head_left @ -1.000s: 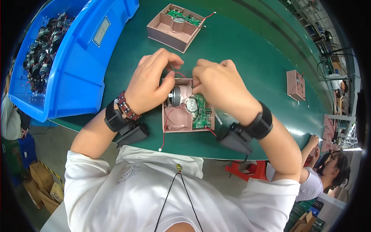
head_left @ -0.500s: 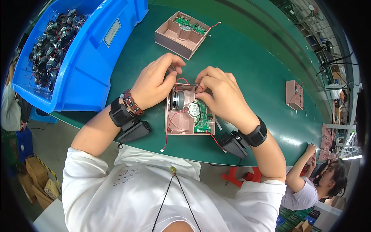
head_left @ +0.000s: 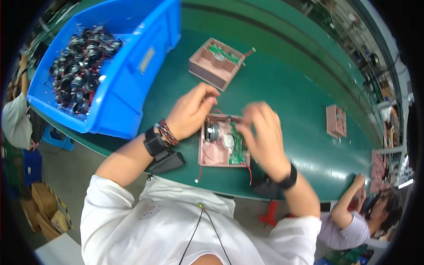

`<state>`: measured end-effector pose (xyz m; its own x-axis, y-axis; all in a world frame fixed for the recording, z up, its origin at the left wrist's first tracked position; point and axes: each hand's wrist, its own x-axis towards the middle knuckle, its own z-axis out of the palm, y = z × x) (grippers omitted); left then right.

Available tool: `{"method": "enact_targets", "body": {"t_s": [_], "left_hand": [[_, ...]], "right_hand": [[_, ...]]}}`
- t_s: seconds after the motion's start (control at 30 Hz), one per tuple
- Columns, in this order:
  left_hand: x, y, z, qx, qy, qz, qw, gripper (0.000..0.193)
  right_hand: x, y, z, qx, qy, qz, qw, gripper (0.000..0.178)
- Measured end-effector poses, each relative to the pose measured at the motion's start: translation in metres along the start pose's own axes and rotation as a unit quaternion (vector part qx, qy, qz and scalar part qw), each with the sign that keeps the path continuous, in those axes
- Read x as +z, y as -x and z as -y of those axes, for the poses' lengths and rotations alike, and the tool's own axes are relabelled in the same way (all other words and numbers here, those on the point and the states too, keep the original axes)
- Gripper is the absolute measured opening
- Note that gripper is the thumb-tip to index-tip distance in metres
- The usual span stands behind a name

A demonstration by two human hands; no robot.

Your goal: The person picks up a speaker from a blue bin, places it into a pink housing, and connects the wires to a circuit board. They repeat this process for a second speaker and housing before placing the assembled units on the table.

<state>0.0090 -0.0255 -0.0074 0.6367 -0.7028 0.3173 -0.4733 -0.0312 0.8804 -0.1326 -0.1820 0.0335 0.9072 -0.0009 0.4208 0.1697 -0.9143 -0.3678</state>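
A pink open box lies in front of me. Inside it are a round black speaker, a green circuit board and a round white part. Red wires hang over its near edge, one ending in a white plug. My left hand is at the box's far left corner, thumb and fingers curled together beside a red wire; whatever they pinch is too small to make out. Above the box's right side, my right hand is smeared by motion, its grip unclear.
A blue bin of loose speakers stands at the left. Behind the work is a second pink box with a board; another pink box sits far right. At the lower right a person works at the green table.
My right hand has moved off the box's far edge, rightward over the board side. The left hand stays near the far left corner. The whole view has shifted, so things appear lower and farther right.
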Motion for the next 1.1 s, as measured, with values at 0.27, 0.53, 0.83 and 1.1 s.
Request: {"method": "enact_targets", "body": {"t_s": [0.27, 0.53, 0.83, 1.1], "left_hand": [[0.004, 0.000, 0.001, 0.034, 0.030, -0.063, 0.997, 0.018], [0.002, -0.006, 0.004, 0.109, -0.147, -0.059, 0.981, 0.029], [0.013, -0.018, 0.027, 0.223, -0.299, -0.169, 0.912, 0.043], [0.030, -0.007, 0.018, 0.130, -0.267, 0.013, 0.955, 0.038]], "right_hand": [[0.013, 0.052, 0.053, -0.131, 0.181, 0.052, 0.973, 0.013], [-0.051, 0.047, -0.055, 0.096, 0.455, 0.130, 0.876, 0.024], [-0.034, -0.184, 0.130, -0.306, 0.152, 0.003, 0.940, 0.029], [0.113, -0.324, 0.196, -0.337, 0.135, 0.424, 0.830, 0.040]]}}
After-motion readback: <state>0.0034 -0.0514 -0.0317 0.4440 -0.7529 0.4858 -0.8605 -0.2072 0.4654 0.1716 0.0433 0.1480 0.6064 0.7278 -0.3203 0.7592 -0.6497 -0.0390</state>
